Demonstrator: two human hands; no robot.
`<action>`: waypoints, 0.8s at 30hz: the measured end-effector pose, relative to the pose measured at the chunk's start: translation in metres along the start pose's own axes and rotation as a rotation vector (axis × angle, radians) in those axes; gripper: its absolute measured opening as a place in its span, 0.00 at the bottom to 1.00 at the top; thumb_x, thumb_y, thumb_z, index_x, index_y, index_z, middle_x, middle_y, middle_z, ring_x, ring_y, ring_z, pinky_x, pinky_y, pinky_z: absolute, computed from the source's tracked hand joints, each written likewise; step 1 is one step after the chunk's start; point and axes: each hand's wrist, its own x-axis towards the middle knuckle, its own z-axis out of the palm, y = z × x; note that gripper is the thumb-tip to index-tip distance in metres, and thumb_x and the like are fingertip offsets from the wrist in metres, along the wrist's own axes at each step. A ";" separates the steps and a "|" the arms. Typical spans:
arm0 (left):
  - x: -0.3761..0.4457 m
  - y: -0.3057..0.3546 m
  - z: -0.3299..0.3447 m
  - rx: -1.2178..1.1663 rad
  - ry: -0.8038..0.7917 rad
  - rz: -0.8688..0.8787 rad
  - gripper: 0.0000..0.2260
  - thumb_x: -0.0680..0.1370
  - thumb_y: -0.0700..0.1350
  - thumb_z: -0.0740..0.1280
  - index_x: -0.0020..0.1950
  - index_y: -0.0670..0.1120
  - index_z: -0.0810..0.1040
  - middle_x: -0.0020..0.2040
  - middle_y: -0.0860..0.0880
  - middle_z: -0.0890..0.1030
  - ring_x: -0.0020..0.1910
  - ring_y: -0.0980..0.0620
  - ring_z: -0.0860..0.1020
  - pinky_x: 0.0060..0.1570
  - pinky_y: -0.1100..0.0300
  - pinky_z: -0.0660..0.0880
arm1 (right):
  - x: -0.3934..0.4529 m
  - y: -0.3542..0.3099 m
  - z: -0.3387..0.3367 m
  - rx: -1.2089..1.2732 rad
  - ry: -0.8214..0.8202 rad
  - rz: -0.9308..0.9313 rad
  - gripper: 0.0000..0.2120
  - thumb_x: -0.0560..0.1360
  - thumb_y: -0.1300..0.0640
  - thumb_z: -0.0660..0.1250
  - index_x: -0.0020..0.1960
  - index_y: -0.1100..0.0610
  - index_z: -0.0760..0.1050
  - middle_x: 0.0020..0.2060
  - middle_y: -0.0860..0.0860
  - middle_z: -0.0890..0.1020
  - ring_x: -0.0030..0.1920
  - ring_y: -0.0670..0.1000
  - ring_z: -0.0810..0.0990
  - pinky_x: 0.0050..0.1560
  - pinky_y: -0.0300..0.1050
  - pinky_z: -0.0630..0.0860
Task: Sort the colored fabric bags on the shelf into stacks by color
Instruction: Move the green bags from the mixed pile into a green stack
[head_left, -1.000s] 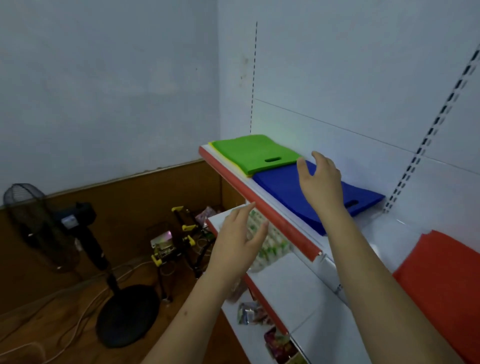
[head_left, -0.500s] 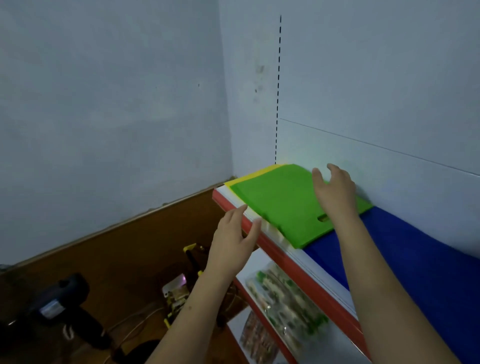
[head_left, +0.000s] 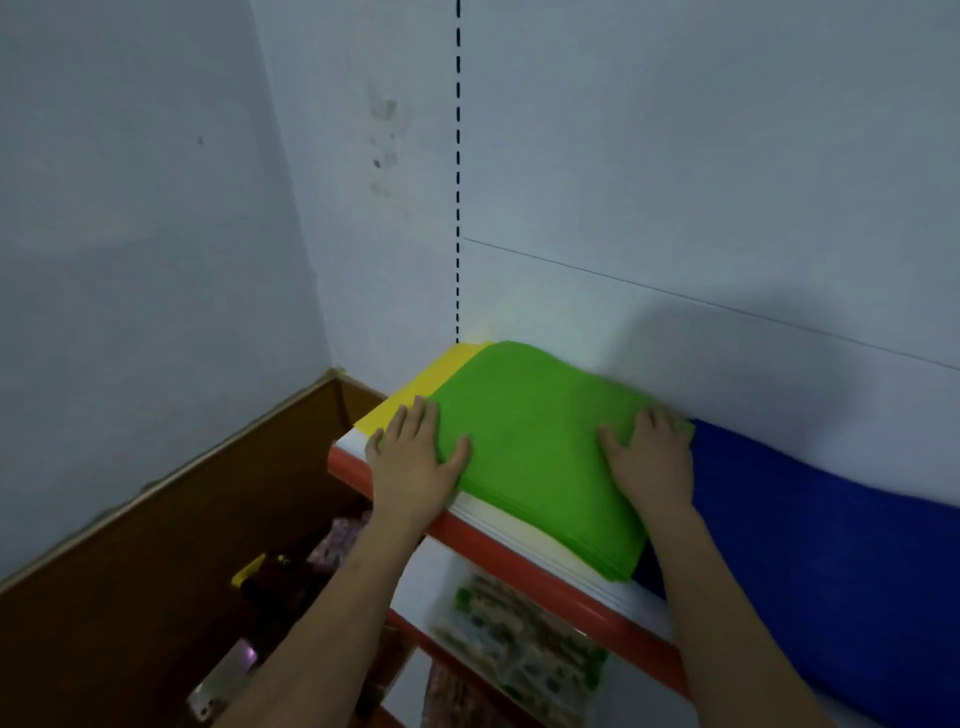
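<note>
1. Since half a second ago both hands have come down onto the green bag stack (head_left: 540, 467): then the left hand hovered short of the shelf edge and the right hung above the green fabric, and now both lie on it. The view has also closed in on the corner of the shelf.
2. The left hand (head_left: 415, 467) lies flat at the stack's left edge, fingers straight and slightly spread, thumb reaching onto the green surface; its fingertips reach the border with the yellow bag (head_left: 410, 400). It presses rather than grips.
3. The right hand (head_left: 649, 457) lies on the stack's right side, fingers spread and nearly straight, their tips at the far right edge near the back panel (head_left: 675, 208). Whether any fingertip hooks over that edge cannot be told.
4. The green bag stack sits on the top shelf (head_left: 519, 540) in the corner, overlapping the yellow bag beneath it on the left and touching the blue bags (head_left: 810, 545) on the right.
5. The shelf has a white surface and a red front strip; the stack's near corner reaches almost to that strip.
6. Below, a lower shelf holds packaged goods (head_left: 519, 649), blurred.
7. To the left stands a brown wooden panel (head_left: 156, 571) against the pale wall.
</note>
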 end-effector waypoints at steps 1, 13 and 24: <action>0.001 -0.004 0.004 -0.005 0.010 0.007 0.39 0.73 0.71 0.46 0.79 0.53 0.61 0.80 0.52 0.57 0.79 0.51 0.54 0.75 0.46 0.51 | -0.001 0.001 0.003 0.013 0.006 0.010 0.35 0.80 0.40 0.58 0.75 0.66 0.61 0.75 0.62 0.64 0.74 0.59 0.61 0.73 0.52 0.59; -0.003 0.000 0.016 -0.072 0.141 0.129 0.15 0.79 0.55 0.60 0.59 0.57 0.83 0.76 0.47 0.67 0.80 0.43 0.52 0.74 0.40 0.38 | -0.011 0.002 0.000 -0.023 0.239 -0.090 0.11 0.80 0.52 0.65 0.57 0.55 0.83 0.54 0.54 0.84 0.55 0.57 0.80 0.47 0.46 0.73; -0.037 0.043 -0.052 -1.372 -0.238 0.097 0.19 0.84 0.39 0.60 0.70 0.57 0.75 0.61 0.61 0.80 0.59 0.55 0.79 0.61 0.53 0.76 | -0.091 0.001 -0.094 1.548 -0.090 0.180 0.12 0.79 0.50 0.64 0.58 0.54 0.80 0.55 0.55 0.84 0.52 0.53 0.83 0.58 0.50 0.79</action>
